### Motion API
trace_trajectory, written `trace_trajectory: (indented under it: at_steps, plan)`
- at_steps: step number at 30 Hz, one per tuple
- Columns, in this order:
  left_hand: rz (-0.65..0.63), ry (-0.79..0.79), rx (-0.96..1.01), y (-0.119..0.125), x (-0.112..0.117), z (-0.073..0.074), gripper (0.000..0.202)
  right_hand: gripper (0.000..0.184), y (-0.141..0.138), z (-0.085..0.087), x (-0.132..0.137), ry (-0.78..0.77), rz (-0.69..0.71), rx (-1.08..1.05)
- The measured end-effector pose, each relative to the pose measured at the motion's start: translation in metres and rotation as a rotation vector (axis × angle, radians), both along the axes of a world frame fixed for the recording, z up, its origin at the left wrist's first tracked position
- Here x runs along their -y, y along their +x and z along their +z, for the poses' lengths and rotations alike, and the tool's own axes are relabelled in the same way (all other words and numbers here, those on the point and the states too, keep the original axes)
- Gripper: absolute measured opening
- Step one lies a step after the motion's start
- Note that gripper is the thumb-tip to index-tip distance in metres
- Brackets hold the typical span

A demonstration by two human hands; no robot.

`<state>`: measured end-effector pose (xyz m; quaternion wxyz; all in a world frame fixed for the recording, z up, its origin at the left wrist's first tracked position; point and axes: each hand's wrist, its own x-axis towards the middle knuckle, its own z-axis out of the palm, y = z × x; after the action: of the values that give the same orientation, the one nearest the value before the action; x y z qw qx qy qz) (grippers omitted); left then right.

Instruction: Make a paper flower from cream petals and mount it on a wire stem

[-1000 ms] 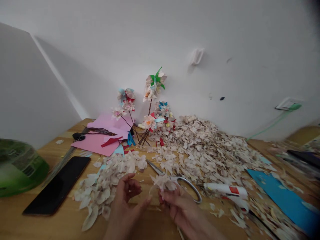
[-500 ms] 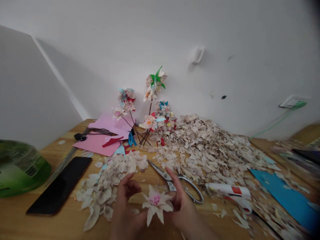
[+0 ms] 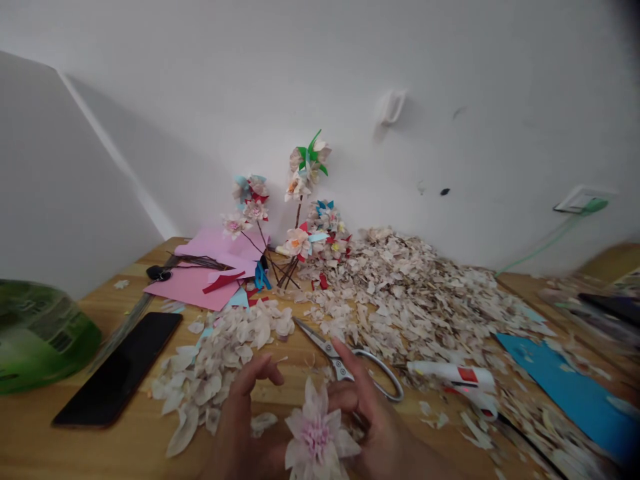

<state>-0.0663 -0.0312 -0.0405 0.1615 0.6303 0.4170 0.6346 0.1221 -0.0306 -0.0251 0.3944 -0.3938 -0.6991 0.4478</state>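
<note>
Room: plain white wall (image 3: 320,67) behind a wooden bench (image 3: 75,453) littered with craft cuttings.
Flower: the paper flower (image 3: 317,433) sits at the bottom centre of the frame, pink heart turned up at me. A second ago it was a pale bunch seen side-on and higher up; it has since been turned face-on and drawn down toward me.
Right grip: my right hand (image 3: 375,427) pinches the flower from its right side, fingers curled behind the petals.
Left grip: my left hand (image 3: 240,427) is loosely spread beside the flower's left edge, holding nothing I can see.
Work: judged from the full whorl, the bloom looks nearly built.
Near: scissors (image 3: 345,360) just above my right hand, loose petals (image 3: 225,353) at left, glue gun (image 3: 455,380) at right.
Far: finished flowers (image 3: 300,200) against the wall.
</note>
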Motion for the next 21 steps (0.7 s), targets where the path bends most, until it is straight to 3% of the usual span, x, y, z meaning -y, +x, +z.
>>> trace_trajectory:
  at_steps: [4,7,13,17,21]
  plan:
    - [0.028,0.116,-0.190,-0.003,-0.002,0.000,0.078,0.103,0.001,0.000,-0.002,0.211,0.022,0.062]
    - [0.076,0.096,-0.240,-0.002,-0.002,0.003,0.070,0.099,0.000,0.000,-0.003,0.262,0.010,0.055]
    - [0.044,-0.066,-0.371,-0.016,-0.014,0.013,0.064,0.090,0.002,-0.001,-0.015,0.366,-0.016,-0.029]
    - [0.172,-0.133,-0.306,-0.031,-0.025,0.023,0.036,0.088,0.007,-0.001,-0.023,0.419,-0.018,-0.028]
    - [0.177,-0.382,-0.234,-0.039,-0.028,0.030,0.017,0.093,0.013,-0.004,-0.026,0.350,-0.056,-0.018]
